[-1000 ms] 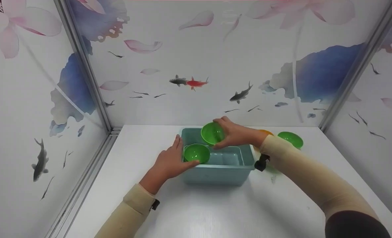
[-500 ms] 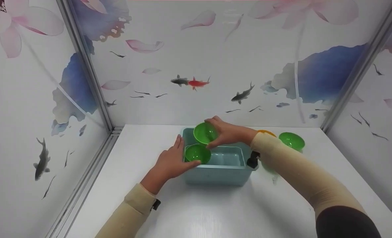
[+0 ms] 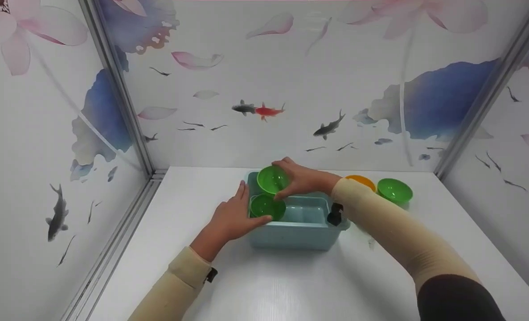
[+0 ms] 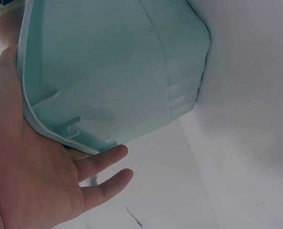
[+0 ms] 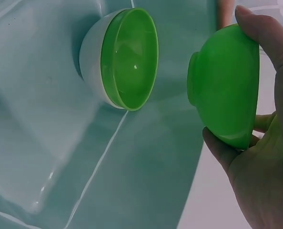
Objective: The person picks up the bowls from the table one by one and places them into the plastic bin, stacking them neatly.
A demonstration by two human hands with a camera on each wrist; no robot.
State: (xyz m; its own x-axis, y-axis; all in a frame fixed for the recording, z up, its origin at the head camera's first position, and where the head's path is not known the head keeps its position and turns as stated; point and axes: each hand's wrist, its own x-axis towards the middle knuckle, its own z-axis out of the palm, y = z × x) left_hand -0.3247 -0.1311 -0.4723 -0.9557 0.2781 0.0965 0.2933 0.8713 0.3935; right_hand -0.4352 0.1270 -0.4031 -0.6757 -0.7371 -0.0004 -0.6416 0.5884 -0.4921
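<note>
My right hand (image 3: 306,179) grips a green bowl (image 3: 272,179) above the tub (image 3: 300,229); my flat left hand (image 3: 232,217) steadies its left wall, another bowl (image 3: 267,207) inside, two bowls (image 3: 394,190) far right.

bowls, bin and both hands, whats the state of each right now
held green bowl: gripped by the right hand, tilted, above the bin
green bowl in the bin: upright, empty
teal bin: open-topped, on the white table
left hand: fingers straight, resting against the bin's left side
orange bowl: on the table, right of the bin
far green bowl: upright on the table
</note>
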